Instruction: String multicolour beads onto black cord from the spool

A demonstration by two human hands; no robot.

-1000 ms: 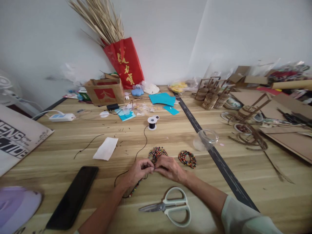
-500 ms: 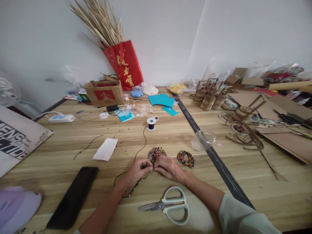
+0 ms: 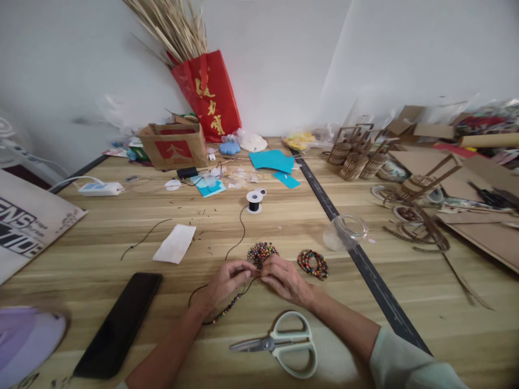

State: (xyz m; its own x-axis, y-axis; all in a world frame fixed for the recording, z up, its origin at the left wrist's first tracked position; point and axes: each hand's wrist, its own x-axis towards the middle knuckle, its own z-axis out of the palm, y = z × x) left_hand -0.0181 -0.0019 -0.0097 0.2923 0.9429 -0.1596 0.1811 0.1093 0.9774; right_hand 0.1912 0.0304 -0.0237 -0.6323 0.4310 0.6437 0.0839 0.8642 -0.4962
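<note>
My right hand pinches a black cord in front of a pile of small multicoloured beads. Fingertip to fingertip with it, my left hand has thumb and fingers brought together at the near edge of the pile. Whatever lies between those left fingertips is too small to make out. A short row of strung beads hangs on the cord below my left hand and rests on the table. The cord also runs back to a white spool wound with black.
White-handled scissors lie close to my forearms. A coiled bead strand is right of the pile, with a clear plastic cup beyond. Leftward are a black phone and a white paper. Woven baskets stand at the back right.
The cord now stretches from the strung beads up to my right fingertips, and more of the beaded row shows. My hands remain close together. The whole view has shifted slightly.
</note>
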